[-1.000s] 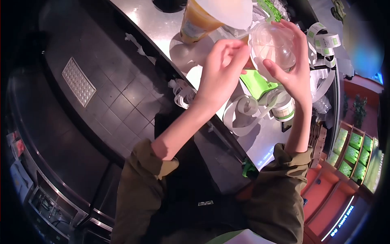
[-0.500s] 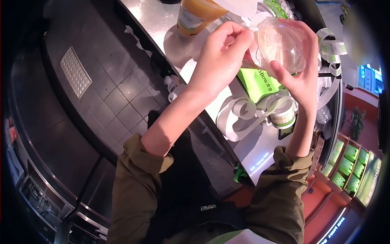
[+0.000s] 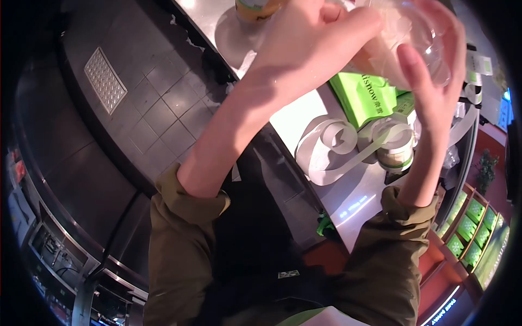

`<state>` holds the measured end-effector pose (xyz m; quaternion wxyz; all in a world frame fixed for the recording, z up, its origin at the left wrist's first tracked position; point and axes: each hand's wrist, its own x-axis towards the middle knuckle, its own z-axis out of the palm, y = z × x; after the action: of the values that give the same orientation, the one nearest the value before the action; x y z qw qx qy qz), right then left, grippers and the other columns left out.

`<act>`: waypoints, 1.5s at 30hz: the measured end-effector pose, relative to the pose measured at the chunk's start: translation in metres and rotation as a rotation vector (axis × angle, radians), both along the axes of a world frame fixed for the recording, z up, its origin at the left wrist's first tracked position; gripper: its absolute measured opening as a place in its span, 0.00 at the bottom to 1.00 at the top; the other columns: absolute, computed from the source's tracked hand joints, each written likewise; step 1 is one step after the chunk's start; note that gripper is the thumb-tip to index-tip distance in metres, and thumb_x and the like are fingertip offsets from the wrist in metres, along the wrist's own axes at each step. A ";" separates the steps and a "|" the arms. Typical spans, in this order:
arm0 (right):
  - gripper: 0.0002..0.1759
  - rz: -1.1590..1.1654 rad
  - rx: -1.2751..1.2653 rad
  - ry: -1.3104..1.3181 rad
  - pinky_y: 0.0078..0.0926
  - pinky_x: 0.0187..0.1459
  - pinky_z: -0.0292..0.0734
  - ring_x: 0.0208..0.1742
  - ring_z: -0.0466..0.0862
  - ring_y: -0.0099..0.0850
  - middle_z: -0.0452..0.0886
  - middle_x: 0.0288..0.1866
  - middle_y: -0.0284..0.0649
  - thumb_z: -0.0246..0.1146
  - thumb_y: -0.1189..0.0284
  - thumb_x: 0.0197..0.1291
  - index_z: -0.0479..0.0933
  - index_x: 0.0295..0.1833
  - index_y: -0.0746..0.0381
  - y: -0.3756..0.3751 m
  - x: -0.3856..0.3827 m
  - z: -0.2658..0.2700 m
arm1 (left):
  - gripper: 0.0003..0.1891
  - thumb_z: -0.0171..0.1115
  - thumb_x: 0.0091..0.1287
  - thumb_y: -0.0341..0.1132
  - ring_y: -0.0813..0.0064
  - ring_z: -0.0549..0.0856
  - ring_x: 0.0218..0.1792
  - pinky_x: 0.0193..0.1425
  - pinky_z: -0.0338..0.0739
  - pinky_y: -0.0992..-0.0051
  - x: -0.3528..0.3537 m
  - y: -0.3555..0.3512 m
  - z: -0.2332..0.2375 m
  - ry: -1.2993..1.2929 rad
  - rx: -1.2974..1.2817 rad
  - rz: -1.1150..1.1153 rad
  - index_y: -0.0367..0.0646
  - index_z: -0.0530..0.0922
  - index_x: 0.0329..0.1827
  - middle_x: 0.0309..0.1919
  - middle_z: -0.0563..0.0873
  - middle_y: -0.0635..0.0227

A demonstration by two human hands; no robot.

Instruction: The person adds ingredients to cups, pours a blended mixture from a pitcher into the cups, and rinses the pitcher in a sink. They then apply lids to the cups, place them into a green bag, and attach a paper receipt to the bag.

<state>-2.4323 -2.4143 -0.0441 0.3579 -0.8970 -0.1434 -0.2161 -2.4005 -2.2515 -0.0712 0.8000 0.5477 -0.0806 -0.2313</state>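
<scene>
A clear plastic dome lid (image 3: 405, 32) is held up near the top of the view, above the counter. My right hand (image 3: 435, 65) wraps round its far side, thumb on the near face. My left hand (image 3: 321, 46) is closed in a pinch, its thumb and forefinger at the lid's left rim; exactly what lies between the fingertips is hidden. Behind my left hand stands a cup of orange drink (image 3: 254, 10), partly cut off by the frame. Below the lid lies a bright green packet with printed lettering (image 3: 361, 100).
On the metal counter (image 3: 348, 209) lie a curled white paper strip (image 3: 326, 171) and a white-and-green label roll (image 3: 396, 155). More label strips (image 3: 476, 76) hang at the right. The counter's dark edge (image 3: 296, 179) borders the tiled floor (image 3: 163, 117). Green boxes (image 3: 467, 228) fill shelves at lower right.
Both hands and the lid have shifted up and to the right in view, appearing larger. The counter items also sit slightly further right, and the orange drink is now mostly out of frame.
</scene>
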 end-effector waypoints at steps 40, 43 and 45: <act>0.26 0.265 -0.004 -0.018 0.34 0.51 0.73 0.48 0.79 0.44 0.78 0.47 0.53 0.64 0.68 0.45 0.74 0.50 0.73 -0.034 -0.012 0.009 | 0.17 0.60 0.52 0.31 0.62 0.77 0.44 0.50 0.71 0.67 -0.043 -0.031 0.003 -0.141 0.079 0.106 0.37 0.66 0.43 0.40 0.73 0.56; 0.23 0.280 -0.009 -0.077 0.35 0.51 0.74 0.46 0.80 0.46 0.79 0.44 0.55 0.61 0.71 0.45 0.76 0.46 0.75 -0.033 -0.007 0.004 | 0.17 0.59 0.51 0.30 0.60 0.74 0.43 0.49 0.70 0.67 -0.040 -0.035 -0.005 -0.171 0.128 0.095 0.36 0.64 0.41 0.39 0.70 0.55; 0.23 0.294 0.008 -0.096 0.36 0.51 0.74 0.46 0.80 0.47 0.79 0.44 0.55 0.61 0.72 0.44 0.75 0.46 0.76 -0.035 -0.004 0.000 | 0.18 0.59 0.50 0.29 0.60 0.73 0.43 0.48 0.69 0.67 -0.039 -0.036 -0.004 -0.137 0.117 0.065 0.35 0.63 0.41 0.38 0.68 0.55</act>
<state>-2.4364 -2.4497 -0.0441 0.3821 -0.8536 -0.2893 -0.2044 -2.4398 -2.2875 -0.0756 0.7665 0.6103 -0.1034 -0.1714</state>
